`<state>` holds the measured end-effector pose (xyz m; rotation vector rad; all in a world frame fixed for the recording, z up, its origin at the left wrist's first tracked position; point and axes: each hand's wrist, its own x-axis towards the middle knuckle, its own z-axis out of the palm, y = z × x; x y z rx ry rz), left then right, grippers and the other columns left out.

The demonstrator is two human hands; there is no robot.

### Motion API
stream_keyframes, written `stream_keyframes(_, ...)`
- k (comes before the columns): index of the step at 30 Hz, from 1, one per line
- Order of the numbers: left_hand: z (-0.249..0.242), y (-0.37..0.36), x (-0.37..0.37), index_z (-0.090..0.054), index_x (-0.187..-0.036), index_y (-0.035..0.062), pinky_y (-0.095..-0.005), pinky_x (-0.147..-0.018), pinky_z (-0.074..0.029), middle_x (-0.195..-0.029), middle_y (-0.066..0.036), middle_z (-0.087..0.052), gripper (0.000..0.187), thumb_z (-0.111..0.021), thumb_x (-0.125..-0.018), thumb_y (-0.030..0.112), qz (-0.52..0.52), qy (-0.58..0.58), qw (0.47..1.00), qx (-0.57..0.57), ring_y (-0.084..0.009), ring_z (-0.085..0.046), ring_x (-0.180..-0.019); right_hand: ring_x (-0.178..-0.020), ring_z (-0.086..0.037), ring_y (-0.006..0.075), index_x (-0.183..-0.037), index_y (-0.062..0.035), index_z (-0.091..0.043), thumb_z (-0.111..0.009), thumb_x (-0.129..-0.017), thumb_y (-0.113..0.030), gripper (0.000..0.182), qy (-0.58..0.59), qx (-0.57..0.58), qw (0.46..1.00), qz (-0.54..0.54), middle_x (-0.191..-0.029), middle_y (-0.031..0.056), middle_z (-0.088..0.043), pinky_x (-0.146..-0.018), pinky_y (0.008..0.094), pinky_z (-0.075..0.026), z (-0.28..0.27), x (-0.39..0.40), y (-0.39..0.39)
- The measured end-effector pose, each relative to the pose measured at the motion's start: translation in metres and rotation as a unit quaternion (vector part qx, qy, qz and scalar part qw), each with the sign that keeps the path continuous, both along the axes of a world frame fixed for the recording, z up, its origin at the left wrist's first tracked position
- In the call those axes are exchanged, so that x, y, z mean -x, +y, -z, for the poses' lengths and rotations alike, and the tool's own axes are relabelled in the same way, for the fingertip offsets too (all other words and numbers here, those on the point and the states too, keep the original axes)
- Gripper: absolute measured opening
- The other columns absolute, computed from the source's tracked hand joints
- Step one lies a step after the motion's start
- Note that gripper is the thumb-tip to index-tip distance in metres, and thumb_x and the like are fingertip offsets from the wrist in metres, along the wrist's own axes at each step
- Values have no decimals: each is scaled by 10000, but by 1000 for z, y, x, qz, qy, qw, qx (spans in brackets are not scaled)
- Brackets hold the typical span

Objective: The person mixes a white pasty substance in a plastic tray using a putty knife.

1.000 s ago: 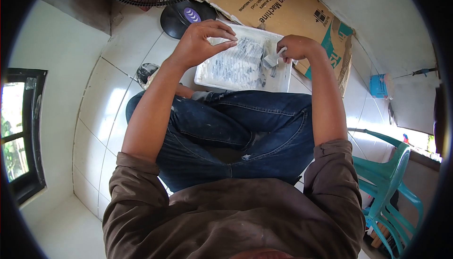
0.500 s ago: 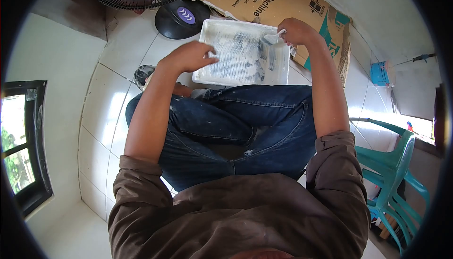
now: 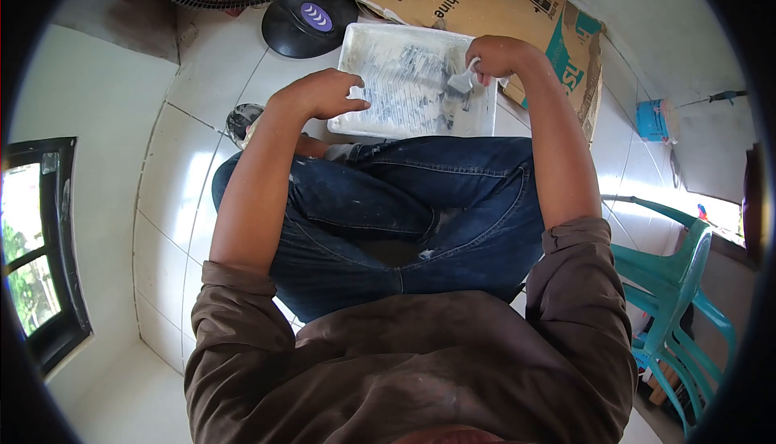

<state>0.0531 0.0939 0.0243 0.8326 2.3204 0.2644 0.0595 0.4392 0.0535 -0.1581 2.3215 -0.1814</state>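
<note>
A white paint tray [image 3: 386, 111] lies on the floor before my crossed legs, its ribbed inside smeared with white paint over dark patches. My right hand [image 3: 499, 57], at the tray's right side, is closed round the handle of a paintbrush [image 3: 461, 82]. The brush has a pale, paint-coated handle and head, and its dark bristles point down over the right part of the tray. Over the tray's left edge hovers my left hand [image 3: 323, 94], thumb and fingers apart, holding nothing.
Behind the tray lies a flattened washing machine carton [image 3: 469, 3]. A fan's black base [image 3: 295, 35] stands at the tray's far left corner. A blue tub [image 3: 651, 121] sits by the right wall, and a green plastic chair [image 3: 675, 270] is to my right.
My right hand has shifted slightly left and down, tilting the paintbrush so its bristles point more downward in the tray. My left hand keeps nearly the same pose; the view has shifted slightly.
</note>
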Motion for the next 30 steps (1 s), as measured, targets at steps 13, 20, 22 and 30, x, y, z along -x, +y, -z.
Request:
stream_keyframes(13,5,1,2,-618,-1422,60,-444,-1024,-528,-1306,-232,-696,648,-690,-969,518,14,6,1000,-24,-391,-675,-1196,-758,-750,187,-1260,-87,-680,-580,-1049,-130,237,89,264,960,33,-830,98,-733,-802,358,-568,13,-14,-60)
stream_keyframes(20,-12,-36,22,-650,-1383,50,-434,-975,-549,-1268,-204,-724,627,-711,-967,516,-48,81,992,-81,-351,-708,-1129,-621,-666,138,-1180,-41,-705,-646,-1045,-193,212,131,300,943,60,-754,80,-697,-627,325,-552,29,0,-67)
stream_keyframes(22,-20,-58,31,-651,-1385,64,-394,-957,-551,-1238,-174,-736,592,-727,-972,482,-124,128,977,-120,-304,-713,-1113,-624,-655,136,-1181,-9,-705,-661,-1048,-236,266,136,356,922,69,-764,72,-688,-643,318,-554,34,-5,-72)
stream_keyframes(30,-40,-155,57,-688,-1364,99,-343,-992,-504,-1207,-114,-753,589,-691,-977,543,-259,164,927,-215,-234,-715,-1100,-687,-720,150,-1165,-35,-758,-679,-1027,-307,315,80,359,927,72,-774,82,-707,-647,306,-547,45,-3,-79)
